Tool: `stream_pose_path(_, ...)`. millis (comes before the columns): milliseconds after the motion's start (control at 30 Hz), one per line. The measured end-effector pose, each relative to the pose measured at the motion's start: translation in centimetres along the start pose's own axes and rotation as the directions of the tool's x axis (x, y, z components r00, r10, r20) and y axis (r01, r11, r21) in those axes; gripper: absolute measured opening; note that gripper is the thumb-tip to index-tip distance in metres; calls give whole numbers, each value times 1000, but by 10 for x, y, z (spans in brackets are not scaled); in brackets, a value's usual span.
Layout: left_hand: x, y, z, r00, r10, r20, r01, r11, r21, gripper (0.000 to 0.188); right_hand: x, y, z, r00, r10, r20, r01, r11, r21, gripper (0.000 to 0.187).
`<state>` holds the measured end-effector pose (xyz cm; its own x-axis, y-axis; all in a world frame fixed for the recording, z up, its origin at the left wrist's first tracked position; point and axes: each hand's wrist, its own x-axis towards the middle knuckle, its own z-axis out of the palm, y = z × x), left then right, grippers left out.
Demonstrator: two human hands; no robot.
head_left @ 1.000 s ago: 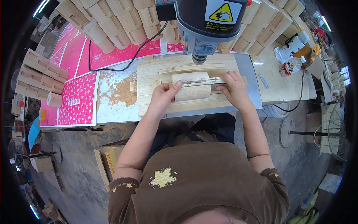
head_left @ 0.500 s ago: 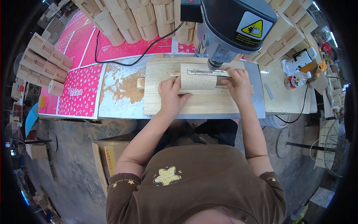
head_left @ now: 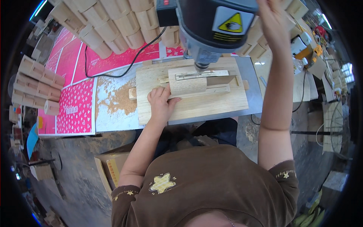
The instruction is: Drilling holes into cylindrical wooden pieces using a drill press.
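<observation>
A pale, rounded wooden block (head_left: 189, 86) with a long slot along its top lies on a flat wooden board (head_left: 196, 104). My left hand (head_left: 160, 104) grips the block's left end, its thumb along the near edge. Above the slot hangs the chuck (head_left: 201, 67) of a dark drill press (head_left: 215, 22); whether a bit touches the wood I cannot tell. My right hand (head_left: 271, 19) is raised at the press's right side, by the upper picture edge. Its fingers are partly cut off and blurred, so its hold is hidden.
Stacked slotted wooden blocks (head_left: 109, 26) line the back, with more at the left (head_left: 39, 81). Sawdust (head_left: 117, 98) covers the metal tabletop beside the board. A black cable (head_left: 124, 72) crosses the pink sheet (head_left: 75, 109). An open cardboard box (head_left: 109, 170) stands below the table.
My right hand has left the block's right end and moved up to the press's side. My left hand stays at the block's left end. The whole view has shifted and tilted slightly.
</observation>
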<state>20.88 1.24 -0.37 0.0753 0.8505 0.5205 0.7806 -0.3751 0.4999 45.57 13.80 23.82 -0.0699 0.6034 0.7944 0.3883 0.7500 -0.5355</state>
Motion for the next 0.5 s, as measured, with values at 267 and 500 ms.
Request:
stream_pose_path(267, 5, -5, 6, 997, 65, -46, -66, 998, -6, 49, -22, -60, -12, 982, 136, 131, 9, 657, -754, 16)
stream_pose_path(500, 27, -6, 42, 985, 170, 37, -149, 932, -329, 37, -104, -54, -37, 998, -1, -70, -41, 802, -596, 12)
